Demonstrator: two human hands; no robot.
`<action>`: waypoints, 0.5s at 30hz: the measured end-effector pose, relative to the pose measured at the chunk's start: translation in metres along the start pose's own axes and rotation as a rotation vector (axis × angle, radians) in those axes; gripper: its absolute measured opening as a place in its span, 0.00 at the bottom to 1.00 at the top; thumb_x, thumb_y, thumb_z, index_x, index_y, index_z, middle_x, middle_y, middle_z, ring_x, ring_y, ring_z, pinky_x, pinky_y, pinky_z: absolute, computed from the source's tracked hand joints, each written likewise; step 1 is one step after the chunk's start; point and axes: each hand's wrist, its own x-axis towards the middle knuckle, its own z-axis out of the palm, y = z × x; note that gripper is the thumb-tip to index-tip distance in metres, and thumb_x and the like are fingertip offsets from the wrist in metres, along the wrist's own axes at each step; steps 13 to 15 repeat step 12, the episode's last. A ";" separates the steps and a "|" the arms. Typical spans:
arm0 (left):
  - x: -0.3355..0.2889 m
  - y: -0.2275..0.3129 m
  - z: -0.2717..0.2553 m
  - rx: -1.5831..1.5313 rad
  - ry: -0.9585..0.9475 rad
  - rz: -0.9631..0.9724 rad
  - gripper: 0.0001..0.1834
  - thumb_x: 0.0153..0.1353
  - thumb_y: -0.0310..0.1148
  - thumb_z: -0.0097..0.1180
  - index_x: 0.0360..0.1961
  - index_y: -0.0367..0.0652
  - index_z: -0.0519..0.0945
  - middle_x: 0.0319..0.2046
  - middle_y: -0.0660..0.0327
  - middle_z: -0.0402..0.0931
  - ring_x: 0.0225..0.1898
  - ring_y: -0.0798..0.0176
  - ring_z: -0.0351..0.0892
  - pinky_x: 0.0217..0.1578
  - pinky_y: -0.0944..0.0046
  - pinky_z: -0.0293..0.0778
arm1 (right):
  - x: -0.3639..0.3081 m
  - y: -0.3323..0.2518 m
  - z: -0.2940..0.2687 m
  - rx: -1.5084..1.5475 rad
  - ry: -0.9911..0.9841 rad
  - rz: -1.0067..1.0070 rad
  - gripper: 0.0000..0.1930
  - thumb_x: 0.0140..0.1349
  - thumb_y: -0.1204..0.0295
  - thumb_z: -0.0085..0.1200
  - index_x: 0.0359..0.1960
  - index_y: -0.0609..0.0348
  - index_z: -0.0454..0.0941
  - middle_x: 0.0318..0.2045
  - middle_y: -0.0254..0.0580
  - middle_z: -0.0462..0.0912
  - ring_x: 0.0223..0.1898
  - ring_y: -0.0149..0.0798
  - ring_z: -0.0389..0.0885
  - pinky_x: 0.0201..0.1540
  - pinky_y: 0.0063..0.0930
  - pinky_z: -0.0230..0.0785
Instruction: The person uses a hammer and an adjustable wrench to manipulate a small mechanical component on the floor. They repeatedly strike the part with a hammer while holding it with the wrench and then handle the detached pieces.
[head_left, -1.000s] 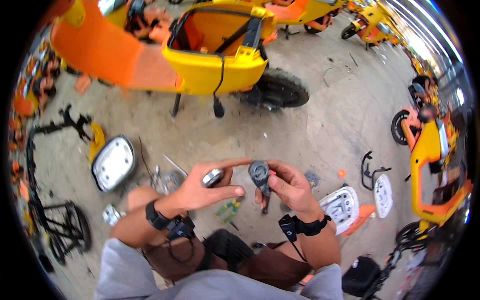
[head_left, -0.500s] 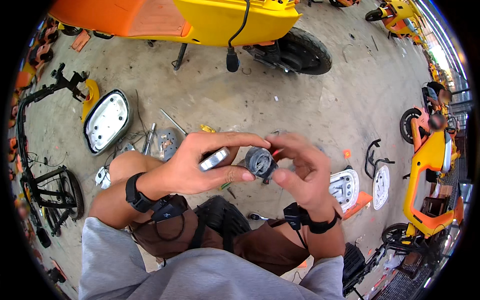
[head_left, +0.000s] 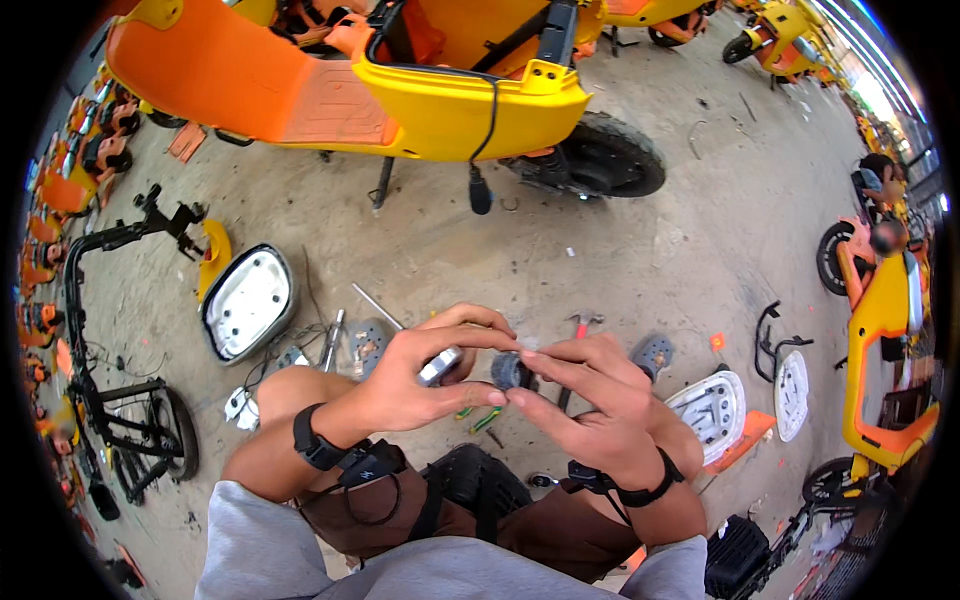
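Between my two hands is a short dark round piece (head_left: 508, 371), dusty grey-black with a ringed end; its exact kind cannot be told. My left hand (head_left: 430, 365) pinches it from the left with thumb and fingers. A silver metal object (head_left: 440, 367) with a rounded end is also tucked in that palm, mostly hidden. My right hand (head_left: 590, 395) meets the dark piece from the right, thumb and fingertips closed on its edge. Below the hands, a red-and-black hammer (head_left: 581, 325) lies on the floor, partly covered by my right hand.
A yellow-and-orange scooter (head_left: 470, 120) stands ahead. A bare black frame (head_left: 95, 330) is at left, beside a white-lined shell (head_left: 250, 300). A long metal rod (head_left: 377, 305) and a silver tool (head_left: 333, 343) lie near my left foot. White panels (head_left: 712, 410) and another scooter (head_left: 870, 350) are at right.
My right fingers, spread and blurred before, have closed on the dark piece. Its ringed end has turned away from view. The whole view has tilted up, showing more of the scooter.
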 end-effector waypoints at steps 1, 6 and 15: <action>0.002 -0.001 -0.001 0.000 -0.011 0.004 0.22 0.49 0.26 0.69 0.48 0.40 0.80 0.42 0.62 0.75 0.23 0.75 0.64 0.25 0.75 0.63 | 0.000 0.001 0.000 0.015 0.002 0.005 0.18 0.41 0.73 0.71 0.38 0.59 0.84 0.31 0.38 0.83 0.29 0.35 0.79 0.31 0.26 0.64; 0.005 0.004 0.008 0.063 0.041 -0.167 0.21 0.48 0.24 0.69 0.45 0.38 0.80 0.35 0.64 0.76 0.23 0.77 0.63 0.24 0.75 0.63 | -0.005 0.013 -0.010 0.001 0.027 -0.063 0.16 0.45 0.74 0.69 0.38 0.62 0.84 0.34 0.43 0.84 0.30 0.37 0.81 0.34 0.27 0.70; 0.006 -0.007 0.021 0.039 0.129 -0.226 0.19 0.48 0.24 0.68 0.43 0.38 0.81 0.28 0.69 0.76 0.26 0.78 0.67 0.28 0.76 0.64 | -0.019 0.024 -0.008 0.106 -0.033 0.167 0.13 0.53 0.63 0.63 0.37 0.57 0.84 0.33 0.43 0.84 0.33 0.41 0.81 0.39 0.32 0.71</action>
